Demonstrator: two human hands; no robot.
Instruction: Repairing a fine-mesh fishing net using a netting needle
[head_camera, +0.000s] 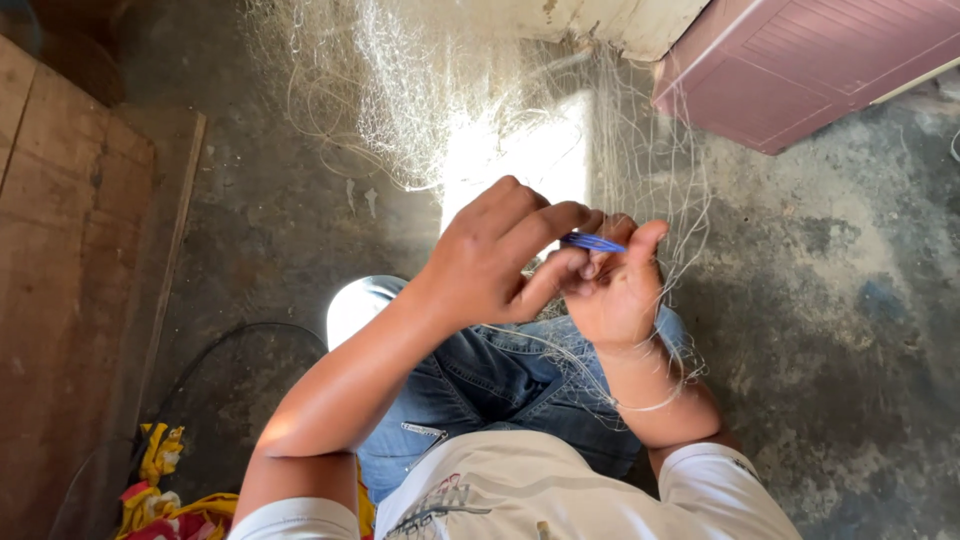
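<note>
A fine white fishing net (420, 90) hangs from above and drapes down over my lap and right forearm. My left hand (495, 255) and my right hand (615, 285) meet in front of me, fingers pinched together among the net's threads. A thin blue netting needle (592, 242) sticks out between the fingertips; my right hand's thumb and fingers close around it, and my left hand's fingers pinch the mesh beside it. Which strand is gripped is too fine to tell. I am seated, in blue jeans (480, 385) and a white shirt.
A wooden board wall (60, 300) stands at the left. A pink panelled door (800, 60) is at the upper right. Rough concrete floor (830, 300) lies below. A dark cable (230, 340) curves on the floor at left, with yellow and red cloth (160, 490) at the bottom left.
</note>
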